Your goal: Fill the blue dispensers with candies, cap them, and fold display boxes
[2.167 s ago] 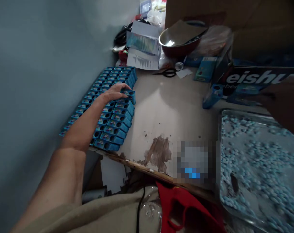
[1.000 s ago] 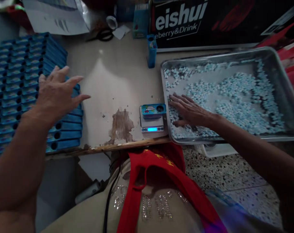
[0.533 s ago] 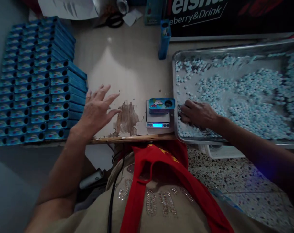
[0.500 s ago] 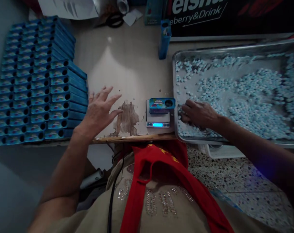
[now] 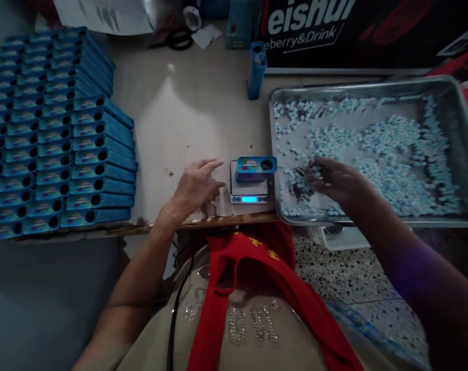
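My left hand [image 5: 198, 184] is over the table just left of a small digital scale [image 5: 249, 191], thumb and fingers apart with nothing between them. On the scale lies a blue candy box [image 5: 256, 169] with a dark round hole at its right end; the display glows blue. Over the left part of a metal tray [image 5: 273, 103], my right hand [image 5: 334, 180] is closed around some candies, and a few pale blue pieces show at its fingertips. Many pale blue and white candies [image 5: 392, 136] cover the tray in loose patches.
Rows of stacked blue boxes [image 5: 102, 172] fill the table's left side. One blue box [image 5: 257, 72] stands upright at the back, near a black printed panel [image 5: 314, 31]. Black scissors [image 5: 178, 39] lie at the rear. The table's wooden edge [image 5: 226, 220] is nearest my body.
My left hand has moved right, from beside the stacked boxes to beside the scale. My right hand has lifted from the candies and shifted slightly right, with pieces in its fingers.
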The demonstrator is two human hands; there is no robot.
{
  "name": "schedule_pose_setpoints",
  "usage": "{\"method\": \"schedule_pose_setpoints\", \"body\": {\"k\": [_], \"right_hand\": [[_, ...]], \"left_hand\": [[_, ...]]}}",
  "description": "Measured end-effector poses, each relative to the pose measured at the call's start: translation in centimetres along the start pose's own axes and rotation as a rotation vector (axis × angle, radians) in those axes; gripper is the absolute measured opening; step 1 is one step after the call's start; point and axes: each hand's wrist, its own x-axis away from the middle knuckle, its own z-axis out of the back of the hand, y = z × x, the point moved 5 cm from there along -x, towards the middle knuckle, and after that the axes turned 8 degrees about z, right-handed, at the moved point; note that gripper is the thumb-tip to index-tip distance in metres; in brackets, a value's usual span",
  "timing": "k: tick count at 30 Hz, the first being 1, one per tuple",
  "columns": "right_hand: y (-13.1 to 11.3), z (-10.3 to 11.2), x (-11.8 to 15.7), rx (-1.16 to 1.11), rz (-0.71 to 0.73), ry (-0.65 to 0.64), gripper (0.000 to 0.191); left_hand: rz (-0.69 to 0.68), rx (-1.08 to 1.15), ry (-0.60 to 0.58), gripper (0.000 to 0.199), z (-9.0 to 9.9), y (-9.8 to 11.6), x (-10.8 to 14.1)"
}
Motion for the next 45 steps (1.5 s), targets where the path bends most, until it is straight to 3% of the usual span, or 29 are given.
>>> {"method": "schedule_pose_setpoints", "body": {"k": [3, 5, 11, 18, 23, 27, 36, 40, 45], "right_hand": [[1.1, -0.8, 0.5, -0.245, -0.248, -0.010, 0.024], [1.0, -1.1, 0.5, -0.270, -0.264, -0.042, 0.027], [-0.7, -1.6, 0.2, -0.118, -0.091, -0.145, 0.039], [-6.8, -5.2, 1.0, 0.061, 0.160, -0.270, 0.038], [-9.7, -7.3, 1.1, 0.411, 0.296, -0.310, 0.028], [-10.4, -7.9, 1.4, 0.577, 0.369, -0.297, 0.030], [-9.3, -9.6, 0.6, 0.364, 0.336, -0.216, 0.045], [-9.0, -10.0, 0.2, 0.277, 0.299, -0.225, 0.043], [-8.5, -7.8, -0.7, 0.029, 0.256, -0.174, 0.041]], "left_hand": [[0.016, 0.034, 0.002, 0.052, -0.4, -0.1, -0.2], [0.025, 0.035, 0.010, 0.051, -0.5, -0.4, -0.2], [0.032, 0.052, 0.039, 0.049, -0.4, -1.3, -0.2], [0.050, 0.064, 0.027, 0.050, -0.8, -1.9, -0.2], [0.059, 0.078, 0.030, 0.050, -0.5, -2.0, -0.1], [0.063, 0.076, 0.035, 0.048, -0.4, -1.9, 0.0], [-0.009, 0.128, 0.055, 0.050, -0.8, -1.3, -0.5], [0.001, 0.170, 0.063, 0.048, -1.0, -1.1, -0.6], [-0.008, 0.199, 0.083, 0.049, -1.1, -0.8, -1.0]]}}
